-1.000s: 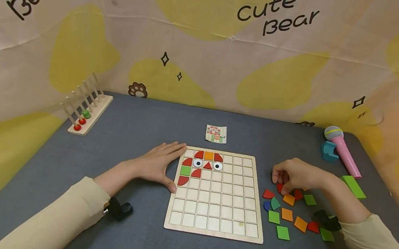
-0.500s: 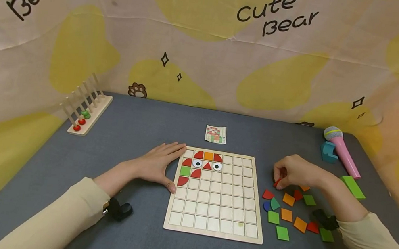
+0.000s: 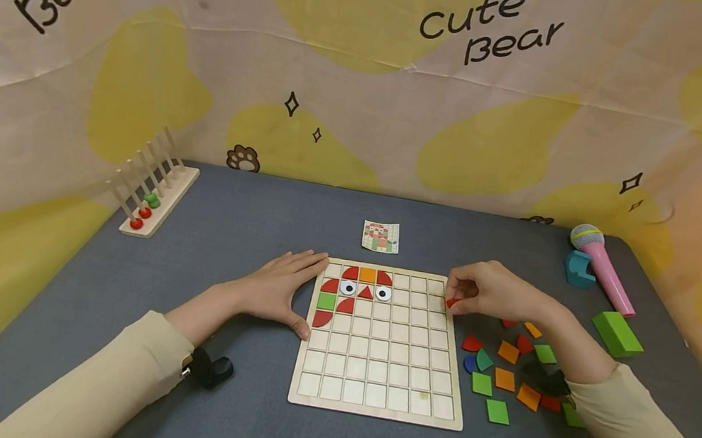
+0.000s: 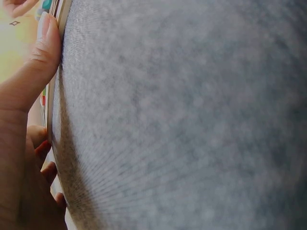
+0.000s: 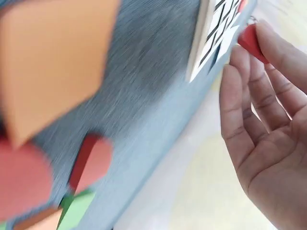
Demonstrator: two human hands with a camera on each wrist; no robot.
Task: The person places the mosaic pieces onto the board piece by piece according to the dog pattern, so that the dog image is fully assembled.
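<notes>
A wooden grid board [image 3: 372, 415] lies flat at the middle of the table, with red, orange and green pieces and two round eye pieces in its upper left cells. Along its left edge rests my left hand [image 3: 276, 290], thumb and fingers spread; the left wrist view shows the thumb [image 4: 41, 57] against the board's side. Over the board's upper right edge, my right hand [image 3: 491, 291] pinches a small red piece [image 5: 252, 42] between thumb and fingertips. Its full outline is partly hidden by the thumb. A small picture card [image 3: 380, 237] lies beyond the board.
Loose green, orange, red and blue pieces, such as an orange square [image 3: 504, 379], lie right of the board under my right forearm. A green block [image 3: 618, 334], a pink microphone [image 3: 605, 271] and a teal block [image 3: 579, 269] are farther right. A peg rack [image 3: 163, 203] stands back left.
My right hand has picked the red piece from the loose pile and carried it left to the board's right edge. My left hand has stayed in place.
</notes>
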